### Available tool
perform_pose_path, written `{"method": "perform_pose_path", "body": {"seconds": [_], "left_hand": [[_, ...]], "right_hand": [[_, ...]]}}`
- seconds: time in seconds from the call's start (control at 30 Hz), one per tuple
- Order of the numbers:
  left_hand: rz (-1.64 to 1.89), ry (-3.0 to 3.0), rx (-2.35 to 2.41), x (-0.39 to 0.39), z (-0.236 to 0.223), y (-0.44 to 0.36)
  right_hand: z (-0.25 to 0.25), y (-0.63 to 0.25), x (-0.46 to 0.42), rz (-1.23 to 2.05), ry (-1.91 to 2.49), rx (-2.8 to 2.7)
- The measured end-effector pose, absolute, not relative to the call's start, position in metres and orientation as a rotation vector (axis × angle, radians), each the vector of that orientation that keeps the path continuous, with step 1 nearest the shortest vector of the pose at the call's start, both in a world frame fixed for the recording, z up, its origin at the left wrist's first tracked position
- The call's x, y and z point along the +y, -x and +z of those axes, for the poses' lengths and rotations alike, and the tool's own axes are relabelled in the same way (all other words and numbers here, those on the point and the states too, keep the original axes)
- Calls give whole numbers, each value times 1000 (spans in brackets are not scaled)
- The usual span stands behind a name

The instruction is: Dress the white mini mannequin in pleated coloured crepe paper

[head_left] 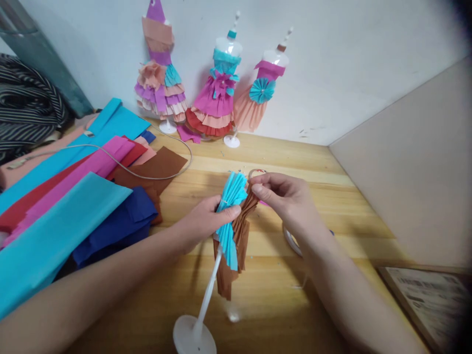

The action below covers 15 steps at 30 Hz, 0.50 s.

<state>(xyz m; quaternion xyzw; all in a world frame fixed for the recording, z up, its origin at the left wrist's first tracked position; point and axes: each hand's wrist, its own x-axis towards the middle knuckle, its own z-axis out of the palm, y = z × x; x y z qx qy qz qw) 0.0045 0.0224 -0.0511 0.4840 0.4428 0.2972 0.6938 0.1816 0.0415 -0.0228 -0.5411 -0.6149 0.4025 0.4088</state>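
Note:
My left hand (pixel 208 219) is closed round a bunch of pleated turquoise crepe paper (pixel 230 246), tied near its middle, with the thumb pressed across it. Behind the bunch hangs gathered brown crepe paper (pixel 239 241). Its top edge is pinched between thumb and fingers of my right hand (pixel 282 194). A small white stand (pixel 206 300) with a round base leans toward me, its pole running up under the papers. Whatever tops the pole is hidden by the papers and my left hand.
Three small dress forms in paper dresses (pixel 160 83) (pixel 221 98) (pixel 258 98) stand along the wall. Folded coloured crepe sheets (pixel 66 216) and a grey cord (pixel 147 176) lie left. A tape roll (pixel 291 241) sits beneath my right forearm; a cardboard box (pixel 424 300) is at lower right.

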Motion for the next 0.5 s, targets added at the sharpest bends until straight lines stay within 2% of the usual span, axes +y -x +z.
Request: {"method": "perform_pose_path", "body": {"seconds": [0.5], "left_hand": [[693, -774, 883, 23, -57, 0]], "right_hand": [[-23, -181, 23, 779, 1087, -1705]]}}
